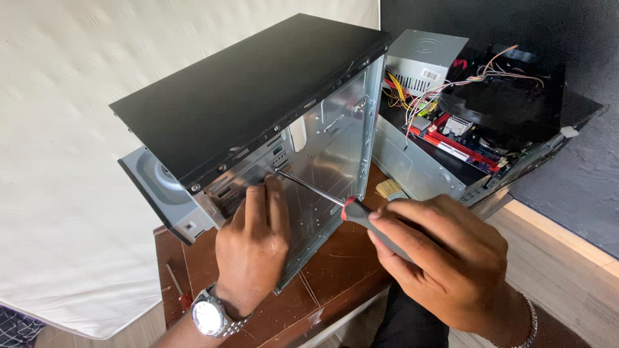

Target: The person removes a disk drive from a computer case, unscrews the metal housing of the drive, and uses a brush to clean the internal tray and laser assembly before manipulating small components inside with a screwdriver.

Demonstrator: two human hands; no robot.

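A: Where are the 2 hands?
B: Right hand (445, 258) grips the screwdriver (322, 196), tip inside the computer case (258, 109) on the desk (335, 270); left hand (253, 248) braces the case's edge

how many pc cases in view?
2. An empty computer case stands on the wooden table, steadied by the left hand; the right hand holds a screwdriver into it. A second, open case with components lies behind.

open case side (322, 167) free to reach in, black top panel (251, 90) overhead, second chassis (445, 154) crowding the right
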